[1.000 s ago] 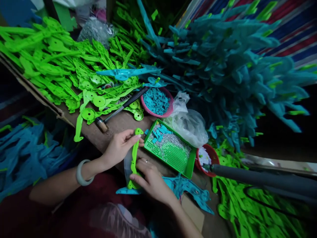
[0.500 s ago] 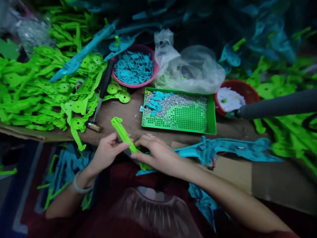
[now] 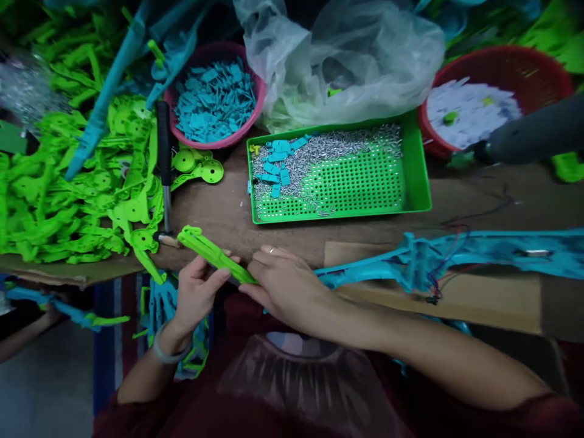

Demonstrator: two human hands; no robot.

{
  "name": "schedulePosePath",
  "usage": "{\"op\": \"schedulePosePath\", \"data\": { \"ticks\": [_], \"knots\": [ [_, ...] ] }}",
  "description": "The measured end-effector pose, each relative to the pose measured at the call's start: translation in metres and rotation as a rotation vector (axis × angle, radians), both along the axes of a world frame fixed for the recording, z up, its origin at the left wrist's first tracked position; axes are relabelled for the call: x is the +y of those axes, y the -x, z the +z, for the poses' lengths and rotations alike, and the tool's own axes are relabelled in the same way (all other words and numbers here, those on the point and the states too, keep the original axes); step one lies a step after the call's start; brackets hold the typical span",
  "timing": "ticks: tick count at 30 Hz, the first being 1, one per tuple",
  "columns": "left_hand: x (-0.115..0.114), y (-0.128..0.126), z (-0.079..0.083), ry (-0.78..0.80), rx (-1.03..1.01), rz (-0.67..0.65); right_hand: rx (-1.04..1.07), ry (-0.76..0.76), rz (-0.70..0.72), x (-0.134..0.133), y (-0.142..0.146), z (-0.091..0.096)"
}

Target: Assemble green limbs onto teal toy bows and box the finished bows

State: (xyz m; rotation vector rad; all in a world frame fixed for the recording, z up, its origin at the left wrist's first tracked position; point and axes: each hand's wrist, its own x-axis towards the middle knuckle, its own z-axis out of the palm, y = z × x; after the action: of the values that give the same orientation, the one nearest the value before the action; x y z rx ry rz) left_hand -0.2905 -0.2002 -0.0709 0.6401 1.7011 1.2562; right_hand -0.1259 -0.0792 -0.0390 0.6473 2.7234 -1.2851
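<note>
Between my two hands is a long, narrow lime-green plastic part (image 3: 210, 250), slanting from upper left to lower right. My left hand (image 3: 199, 291) pinches it from below, thumb on the near side. My right hand (image 3: 287, 287), with a ring on one finger, is closed over its lower end and hides that end. A long blue plastic piece (image 3: 474, 258) with thin wires lies to the right, its narrow end running behind my right hand. Whether the blue and green pieces are joined cannot be seen.
A green perforated tray (image 3: 417, 182) holds small metal screws and blue tabs. Behind stand a pink bowl (image 3: 261, 103) of blue pieces, a plastic bag (image 3: 365, 73) and a red bowl (image 3: 542, 73). A hammer (image 3: 164, 146) lies beside piled green parts (image 3: 68, 194). Another person's hand (image 3: 52, 313) shows at far left.
The view has moved nearer to the tray and bowls. The green part lies flatter, its upper end swung leftward. Both hands keep hold of it. Another person's hand has appeared at far left.
</note>
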Motion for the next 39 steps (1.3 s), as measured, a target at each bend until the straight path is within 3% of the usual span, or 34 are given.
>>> {"op": "schedulePosePath", "data": {
  "ticks": [5,9,12,15,19,22,24,26,28,30,31,32,35,37,39],
  "knots": [
    [0.008,0.010,0.013,-0.007,-0.018,-0.093,-0.050,0.053,0.044,0.005,0.005,0.002],
    [0.026,0.016,0.023,-0.217,-0.060,0.062,-0.024,0.042,0.064,0.007,0.004,0.004],
    [0.035,0.015,0.026,-0.278,-0.046,0.143,0.005,0.071,0.109,0.012,0.002,0.005],
    [0.037,0.016,0.022,-0.228,-0.065,0.156,-0.021,0.098,0.144,0.019,0.003,0.004],
    [0.033,0.022,0.010,-0.081,-0.096,0.020,-0.012,0.080,0.145,0.024,0.008,-0.003],
    [0.035,0.024,0.000,-0.018,-0.038,-0.052,0.069,-0.077,0.112,0.019,0.004,-0.007],
    [0.038,0.025,-0.004,0.007,0.042,-0.078,0.181,-0.318,0.019,0.016,-0.014,-0.006],
    [0.040,0.027,-0.004,0.014,0.221,-0.100,0.342,-0.555,-0.193,0.018,-0.046,-0.003],
    [0.040,0.028,0.002,-0.049,0.559,-0.056,0.526,-0.715,-0.575,0.030,-0.085,0.002],
    [0.045,0.023,0.012,-0.191,0.930,-0.047,0.683,-0.720,-0.991,0.054,-0.120,0.007],
    [0.051,0.017,0.017,-0.281,1.062,-0.132,0.746,-0.666,-1.123,0.068,-0.132,0.009],
    [0.060,0.008,0.021,-0.383,1.134,-0.297,0.793,-0.582,-1.180,0.083,-0.139,0.011],
    [0.109,-0.026,0.027,-0.632,1.115,-0.934,0.897,-0.311,-1.097,0.122,-0.130,0.017],
    [0.146,-0.043,0.023,-0.603,1.088,-1.201,0.954,-0.197,-1.049,0.136,-0.113,0.023],
    [0.175,-0.046,0.018,-0.574,1.082,-1.375,1.032,-0.111,-1.066,0.141,-0.100,0.030]
  ]
}}
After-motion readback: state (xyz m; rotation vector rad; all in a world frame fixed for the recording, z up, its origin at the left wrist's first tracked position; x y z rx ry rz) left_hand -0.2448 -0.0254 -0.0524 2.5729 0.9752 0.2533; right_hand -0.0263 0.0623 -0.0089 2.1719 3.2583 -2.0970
